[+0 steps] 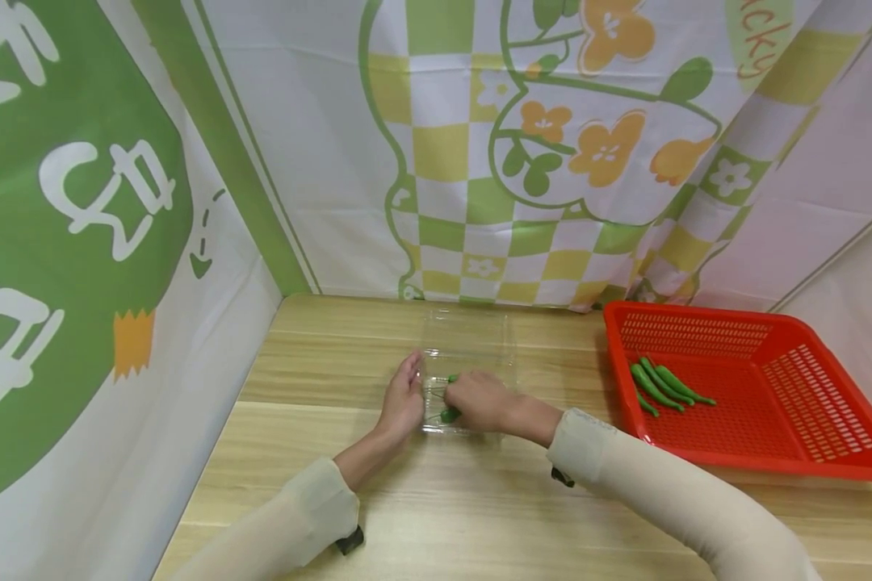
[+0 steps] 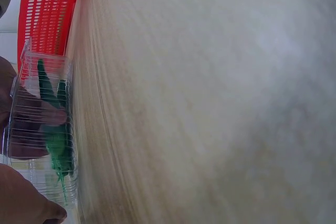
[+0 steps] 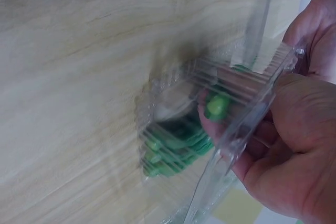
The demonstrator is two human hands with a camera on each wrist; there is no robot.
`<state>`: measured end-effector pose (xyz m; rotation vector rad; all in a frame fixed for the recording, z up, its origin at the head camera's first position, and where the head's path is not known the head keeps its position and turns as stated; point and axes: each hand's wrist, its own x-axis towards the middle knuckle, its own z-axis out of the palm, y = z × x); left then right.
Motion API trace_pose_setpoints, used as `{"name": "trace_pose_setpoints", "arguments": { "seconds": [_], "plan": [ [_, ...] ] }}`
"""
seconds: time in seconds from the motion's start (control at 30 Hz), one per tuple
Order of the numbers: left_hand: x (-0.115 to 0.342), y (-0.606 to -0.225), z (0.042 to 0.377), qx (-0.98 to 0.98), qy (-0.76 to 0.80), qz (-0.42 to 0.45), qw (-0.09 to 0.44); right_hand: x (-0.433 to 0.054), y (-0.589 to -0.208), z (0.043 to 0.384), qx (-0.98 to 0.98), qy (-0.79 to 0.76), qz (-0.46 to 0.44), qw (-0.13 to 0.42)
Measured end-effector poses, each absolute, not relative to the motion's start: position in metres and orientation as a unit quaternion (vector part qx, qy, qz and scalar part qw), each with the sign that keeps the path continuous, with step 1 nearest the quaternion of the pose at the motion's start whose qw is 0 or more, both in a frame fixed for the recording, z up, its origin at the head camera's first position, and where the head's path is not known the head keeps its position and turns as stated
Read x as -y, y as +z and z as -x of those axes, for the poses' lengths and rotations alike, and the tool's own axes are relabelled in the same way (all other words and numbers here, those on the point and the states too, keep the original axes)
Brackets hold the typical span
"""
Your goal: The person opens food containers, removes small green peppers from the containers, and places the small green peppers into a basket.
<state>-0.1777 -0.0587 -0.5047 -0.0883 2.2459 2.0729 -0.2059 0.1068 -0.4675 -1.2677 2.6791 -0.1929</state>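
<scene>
Table (image 1: pixel 465 500) runs back to the patterned cloth (image 1: pixel 472 186), with its left edge well away from the hands and bare wood in front of them. Hinged clear container (image 1: pixel 436 428) sits near the back, lid (image 1: pixel 468 331) flopped open away from the person, green peppers inside with stems pointing left. Red basket (image 1: pixel 741 420) off to the right has a few more peppers (image 1: pixel 654 390) on its left side. Right hand (image 1: pixel 480 401) is down in the container, fingers curled around a green pepper (image 3: pixel 216 106); left hand (image 1: pixel 403 397) rests against the left wall, fingers fairly straight, not grasping anything.
</scene>
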Motion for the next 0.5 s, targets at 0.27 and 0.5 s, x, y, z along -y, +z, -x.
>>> {"name": "trace_pose_setpoints", "arguments": {
  "seconds": [0.27,0.5],
  "plan": [
    [0.059,-0.505,0.177,-0.73,0.682,0.028,0.046,-0.116,-0.463,0.21,-0.896,-0.088,0.426,0.082],
    [0.059,-0.507,0.178,-0.733,0.679,0.022,0.044,-0.124,-0.458,0.213,-0.905,-0.081,0.411,0.072]
  ]
}}
